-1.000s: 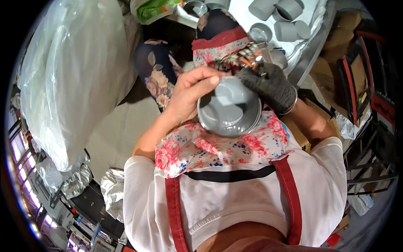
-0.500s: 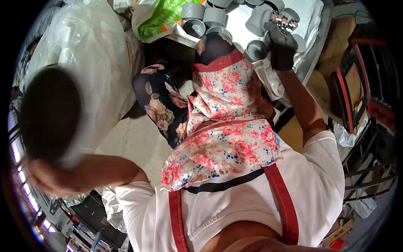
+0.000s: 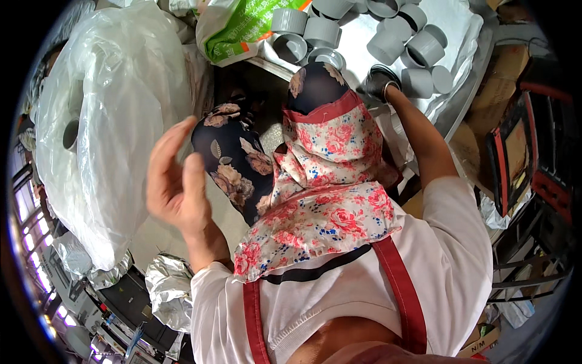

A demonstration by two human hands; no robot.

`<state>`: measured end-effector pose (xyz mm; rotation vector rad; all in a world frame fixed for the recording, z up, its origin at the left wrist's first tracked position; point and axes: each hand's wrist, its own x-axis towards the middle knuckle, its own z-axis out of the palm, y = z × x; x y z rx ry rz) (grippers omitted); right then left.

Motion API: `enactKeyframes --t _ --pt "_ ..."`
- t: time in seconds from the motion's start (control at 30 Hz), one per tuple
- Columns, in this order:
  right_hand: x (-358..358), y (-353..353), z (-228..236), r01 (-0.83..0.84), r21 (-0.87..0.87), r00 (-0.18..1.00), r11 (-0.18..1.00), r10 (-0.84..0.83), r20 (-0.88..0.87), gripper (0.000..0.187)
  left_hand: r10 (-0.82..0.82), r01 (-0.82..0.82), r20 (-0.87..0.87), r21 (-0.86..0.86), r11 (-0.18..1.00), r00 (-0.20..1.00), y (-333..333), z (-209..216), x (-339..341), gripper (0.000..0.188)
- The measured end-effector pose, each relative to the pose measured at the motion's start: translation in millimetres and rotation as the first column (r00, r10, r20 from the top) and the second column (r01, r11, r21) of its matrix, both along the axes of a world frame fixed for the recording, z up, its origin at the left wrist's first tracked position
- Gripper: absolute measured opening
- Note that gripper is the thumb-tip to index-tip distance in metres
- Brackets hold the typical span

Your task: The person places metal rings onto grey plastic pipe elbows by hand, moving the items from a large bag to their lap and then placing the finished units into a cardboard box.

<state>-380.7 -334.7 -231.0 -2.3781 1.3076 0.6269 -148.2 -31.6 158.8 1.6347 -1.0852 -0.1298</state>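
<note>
My left hand (image 3: 180, 182), bare, is raised in front of the clear plastic bag (image 3: 115, 121), its fingers and thumb apart and nothing in it. A grey cylinder (image 3: 71, 134) with a dark open end shows at the left part of the bag; I cannot tell whether it is inside. My right hand (image 3: 374, 88), in a dark glove, is at the near edge of the white-lined surface, closed on a grey cylinder whose dark rim shows; its fingers are partly hidden. Several short grey cylinders (image 3: 424, 48) lie beyond it, some on their sides and some with open ends up.
A green and white printed bag (image 3: 236, 30) lies at the far edge, beside more grey cylinders (image 3: 288, 22). Cardboard (image 3: 497, 85) and a black and red frame (image 3: 515, 133) stand at the right. Crumpled silvery wrapping (image 3: 170, 291) lies at the lower left.
The dark round piece at my left hand is gone from it; that hand has moved right and opened. My right hand has come nearer and down to a grey cylinder. The grey cylinders have shifted in view.
</note>
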Motion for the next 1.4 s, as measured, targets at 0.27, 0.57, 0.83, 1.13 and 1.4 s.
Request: enactKeyframes --t 0.27,0.57,0.83,1.13,1.4 --pt "-13 8 104 -0.033 -0.094 0.957 0.995 0.059 0.284 0.033 -0.211 0.254 -0.318 0.098 0.962 0.924 -32 -31 -21 0.015" --pt "-50 111 340 -0.248 0.266 0.51 0.932 -0.108 0.853 0.027 -0.619 0.622 -0.079 0.032 0.782 0.782 -70 -40 -58 0.045" --pt "-40 162 312 -0.257 0.36 0.644 0.897 -0.119 0.756 0.026 -0.564 0.603 -0.215 0.236 0.762 0.797 -39 -81 -89 0.056" --pt "-37 170 285 -0.282 0.338 0.571 0.898 -0.126 0.811 0.023 -0.607 0.694 -0.384 0.142 0.706 0.696 -37 -101 -76 0.027" --pt "-40 194 303 -0.033 0.723 0.545 0.69 -0.594 0.592 0.027 -0.711 0.825 -0.463 0.086 0.559 0.53 -28 -109 -50 0.021"
